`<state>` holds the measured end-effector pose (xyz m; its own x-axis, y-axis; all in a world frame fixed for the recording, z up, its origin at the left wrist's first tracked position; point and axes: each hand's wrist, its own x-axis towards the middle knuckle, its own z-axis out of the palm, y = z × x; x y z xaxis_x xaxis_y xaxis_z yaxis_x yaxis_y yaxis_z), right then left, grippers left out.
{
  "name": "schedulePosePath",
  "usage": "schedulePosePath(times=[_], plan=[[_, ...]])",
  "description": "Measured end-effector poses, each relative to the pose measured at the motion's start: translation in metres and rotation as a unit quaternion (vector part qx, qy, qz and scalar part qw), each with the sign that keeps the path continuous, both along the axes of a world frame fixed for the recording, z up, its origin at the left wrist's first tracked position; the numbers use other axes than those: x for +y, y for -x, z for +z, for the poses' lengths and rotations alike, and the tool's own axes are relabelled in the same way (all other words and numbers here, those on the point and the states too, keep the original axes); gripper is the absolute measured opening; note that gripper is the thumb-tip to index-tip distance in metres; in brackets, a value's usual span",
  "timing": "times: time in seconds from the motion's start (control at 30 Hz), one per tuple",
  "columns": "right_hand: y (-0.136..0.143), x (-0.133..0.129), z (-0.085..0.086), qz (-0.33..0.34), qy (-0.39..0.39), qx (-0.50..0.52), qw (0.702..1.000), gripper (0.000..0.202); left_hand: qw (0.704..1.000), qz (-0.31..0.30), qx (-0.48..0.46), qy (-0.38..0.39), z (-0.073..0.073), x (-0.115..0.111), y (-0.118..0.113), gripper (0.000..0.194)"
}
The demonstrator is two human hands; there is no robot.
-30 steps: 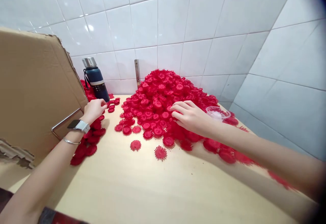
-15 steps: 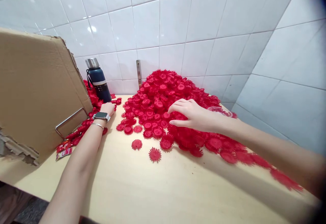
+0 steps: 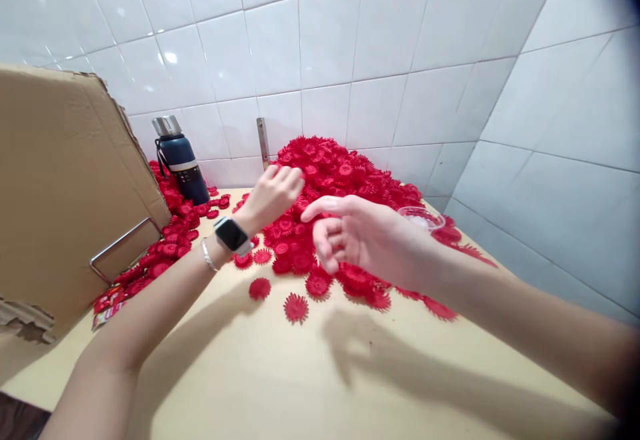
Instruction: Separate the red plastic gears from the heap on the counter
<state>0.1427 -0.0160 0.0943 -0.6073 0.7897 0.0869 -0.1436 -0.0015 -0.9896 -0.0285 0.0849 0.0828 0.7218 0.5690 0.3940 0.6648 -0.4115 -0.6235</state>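
Note:
A heap of red, round, fringed-edge pieces [image 3: 320,160], flower-like, rises on the pale tabletop [image 3: 260,373] against the tiled wall. Over its left front side is my left hand [image 3: 275,193], wearing a watch, knuckles up and fingers curled closed; what they hold, if anything, is hidden. My right hand [image 3: 360,233] hovers at the front of the heap, palm turned inward, one finger stretched toward the left hand and the others loosely bent. Nothing shows between its fingers. Loose red pieces [image 3: 296,308] lie flat on the table below the hands.
At the left stands a big cardboard sheet [image 3: 65,193] with a metal wire stand [image 3: 125,247] at its base. A dark blue bottle [image 3: 183,167] is behind a smaller line of red pieces [image 3: 175,243]. A clear plastic dish [image 3: 423,217] sits right of the heap.
My left hand has moved right, from the small pile by the bottle to the heap. My right hand has lifted off the heap and turned its palm inward. The view has shifted slightly.

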Motion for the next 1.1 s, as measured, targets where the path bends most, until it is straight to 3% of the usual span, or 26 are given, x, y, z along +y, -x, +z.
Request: schedulePosePath(times=[0.07,0.17,0.27,0.37,0.43,0.57,0.7,0.8,0.87,0.97,1.1], plan=[[0.014,-0.012,0.003,0.097,0.116,0.048,0.987,0.016,0.996,-0.082,0.029,-0.012,0.0,-0.016,-0.035,0.031],[0.028,-0.022,-0.005,0.158,0.179,0.037,0.97,0.017,0.978,-0.194,0.068,-0.035,-0.01,-0.036,-0.069,0.032],[0.026,-0.027,-0.02,0.13,0.168,0.037,0.976,0.016,0.954,-0.273,0.084,-0.092,-0.022,-0.045,-0.081,0.03],[0.012,-0.038,-0.028,0.188,0.161,0.02,0.969,0.011,0.945,-0.295,0.074,-0.123,-0.03,-0.047,-0.082,0.029],[0.002,-0.046,-0.031,0.226,0.141,-0.045,0.963,0.012,0.945,-0.294,0.068,-0.125,-0.032,-0.047,-0.081,0.029],[-0.011,-0.049,-0.042,0.174,0.14,-0.107,0.969,0.011,0.948,-0.29,0.057,-0.115,-0.033,-0.048,-0.077,0.028],[-0.017,-0.036,-0.063,0.011,0.114,-0.085,0.99,0.014,0.952,-0.298,0.008,-0.076,-0.039,-0.048,-0.072,0.027],[-0.021,-0.027,-0.078,-0.125,0.091,-0.019,0.988,0.02,0.952,-0.29,-0.088,-0.034,-0.045,-0.051,-0.068,0.023],[-0.024,-0.025,-0.086,-0.172,0.089,0.024,0.981,0.026,0.93,-0.294,-0.218,0.016,-0.049,-0.059,-0.064,0.017],[-0.028,-0.023,-0.094,-0.189,0.088,0.067,0.976,0.03,0.881,-0.296,-0.351,0.112,-0.052,-0.077,-0.055,0.01],[-0.03,-0.018,-0.104,-0.152,0.086,0.079,0.981,0.032,0.872,-0.246,-0.368,0.21,-0.06,-0.099,-0.041,0.008]])
